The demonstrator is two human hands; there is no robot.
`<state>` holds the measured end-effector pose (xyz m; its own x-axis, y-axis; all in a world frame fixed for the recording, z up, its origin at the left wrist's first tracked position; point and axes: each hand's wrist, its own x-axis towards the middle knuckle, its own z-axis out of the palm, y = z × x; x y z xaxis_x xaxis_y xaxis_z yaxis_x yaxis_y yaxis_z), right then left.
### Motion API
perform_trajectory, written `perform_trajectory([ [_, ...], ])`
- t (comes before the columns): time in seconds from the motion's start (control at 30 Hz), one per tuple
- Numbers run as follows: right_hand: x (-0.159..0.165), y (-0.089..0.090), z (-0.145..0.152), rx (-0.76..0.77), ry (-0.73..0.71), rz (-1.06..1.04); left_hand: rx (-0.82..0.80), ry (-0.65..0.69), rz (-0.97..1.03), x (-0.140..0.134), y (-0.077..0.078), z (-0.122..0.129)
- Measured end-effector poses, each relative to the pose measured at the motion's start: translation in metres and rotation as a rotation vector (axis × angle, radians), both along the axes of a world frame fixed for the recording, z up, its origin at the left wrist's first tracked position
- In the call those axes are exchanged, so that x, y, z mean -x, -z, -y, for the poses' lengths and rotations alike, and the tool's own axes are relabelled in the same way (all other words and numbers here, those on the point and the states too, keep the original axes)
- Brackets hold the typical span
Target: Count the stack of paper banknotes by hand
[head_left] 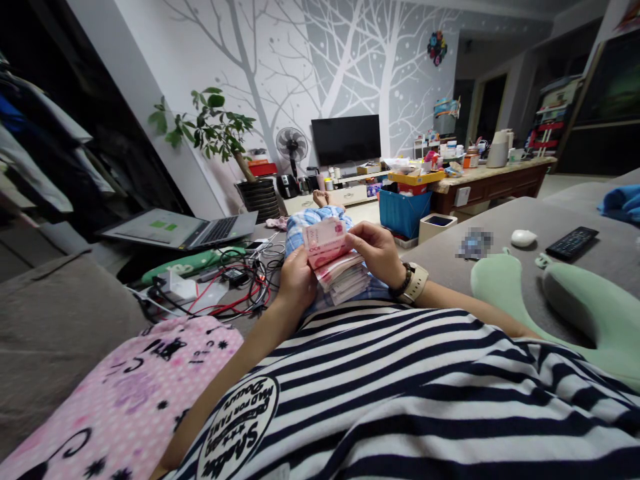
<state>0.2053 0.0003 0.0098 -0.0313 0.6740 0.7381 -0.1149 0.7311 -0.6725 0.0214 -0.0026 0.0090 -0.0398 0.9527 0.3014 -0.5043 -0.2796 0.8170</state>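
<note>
A thick stack of banknotes [345, 279], red on top with pale edges below, lies above my lap between my hands. My left hand [296, 277] grips the stack's left side, its thumb on the notes. One red banknote [325, 239] stands raised at the top of the stack, and my right hand [376, 250] pinches its upper right edge between thumb and fingers. On my right wrist are a pale watch [416, 283] and a dark beaded bracelet. Blue checked cloth [299, 225] covers my outstretched legs beneath the money.
Left of me, an open laptop [220, 228] sits beside tangled cables [245, 283] and a pink patterned cloth [130, 393]. On the right are a green neck pillow [575, 307], a remote control [573, 244] and a white mouse [523, 238]. Farther off stand a blue bin [404, 212] and a cluttered table [493, 179].
</note>
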Motion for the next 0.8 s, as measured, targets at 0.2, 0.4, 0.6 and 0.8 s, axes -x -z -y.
perform_trajectory([
  [0.2,0.0008,-0.0008,0.0008,0.001,-0.013,0.023,0.031,0.020,0.039,0.0017,-0.0024,0.0001],
  [0.4,0.0003,-0.0028,0.0033,0.008,-0.011,0.028,0.064,-0.005,0.049,0.0002,0.0012,-0.0045],
  [0.6,0.0001,-0.0058,0.0084,0.038,-0.044,0.043,0.076,-0.044,0.063,-0.0030,-0.0016,-0.0033],
  [0.8,0.0008,-0.0049,0.0022,0.038,0.008,0.007,0.061,-0.037,0.046,-0.0008,-0.0015,-0.0043],
])
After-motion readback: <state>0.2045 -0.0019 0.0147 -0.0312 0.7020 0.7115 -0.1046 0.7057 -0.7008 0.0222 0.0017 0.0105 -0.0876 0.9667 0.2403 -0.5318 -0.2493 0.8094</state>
